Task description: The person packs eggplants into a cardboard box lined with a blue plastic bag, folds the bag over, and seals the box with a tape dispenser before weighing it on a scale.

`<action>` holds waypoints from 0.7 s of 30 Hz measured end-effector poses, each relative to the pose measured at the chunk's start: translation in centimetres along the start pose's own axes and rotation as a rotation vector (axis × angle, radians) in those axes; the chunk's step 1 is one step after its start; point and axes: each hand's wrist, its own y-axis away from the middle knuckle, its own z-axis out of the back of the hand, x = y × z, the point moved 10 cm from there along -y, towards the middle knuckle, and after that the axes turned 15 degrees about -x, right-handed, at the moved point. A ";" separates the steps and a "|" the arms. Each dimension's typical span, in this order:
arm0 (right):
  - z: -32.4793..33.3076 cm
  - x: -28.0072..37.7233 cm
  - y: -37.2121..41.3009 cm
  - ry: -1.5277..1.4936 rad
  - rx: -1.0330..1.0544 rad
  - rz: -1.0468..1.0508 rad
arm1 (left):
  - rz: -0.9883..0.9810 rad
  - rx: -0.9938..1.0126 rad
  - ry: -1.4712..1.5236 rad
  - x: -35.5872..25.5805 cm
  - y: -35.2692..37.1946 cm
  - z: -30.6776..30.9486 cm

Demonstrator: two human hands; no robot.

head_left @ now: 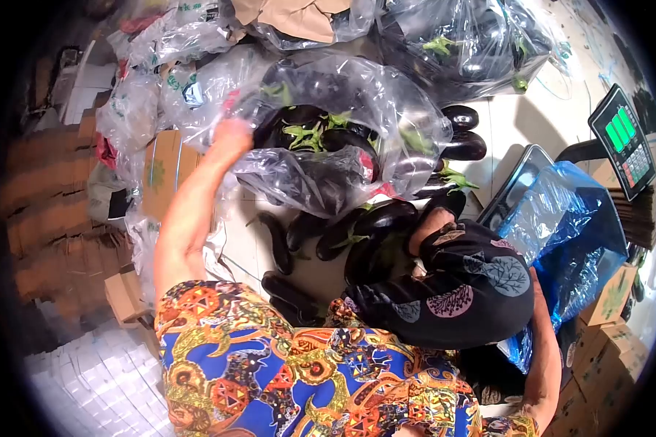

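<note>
Neither of my own hands shows in the head view. A person in a bright patterned top point(284, 371) and a black head covering point(452, 291) bends over right below me. One of that person's hands point(229, 138) reaches up and grips the edge of a clear plastic bag of eggplants point(328, 138). Their other arm point(547, 357) runs along a blue plastic bag point(568, 218); that hand is hidden. Several loose dark eggplants point(364, 226) lie on the white floor between the clear bag and the person's head.
More clear bags of eggplants point(459, 44) are piled at the back. A weighing scale with a metal pan point(514, 182) and a lit display point(623, 142) stands on the right. Cardboard boxes point(164, 171) and empty bags line the left side.
</note>
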 end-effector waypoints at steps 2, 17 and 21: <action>-0.1 -0.3 0.0 0.017 -0.001 0.018 | 0.187 -0.205 0.031 3.0 0.5 2.8; 5.4 10.3 1.0 -0.086 0.027 0.145 | 0.066 -0.043 0.442 1.7 -1.2 4.5; 10.0 17.6 1.8 -0.031 -0.033 0.221 | -0.166 0.378 1.051 -5.7 2.7 6.6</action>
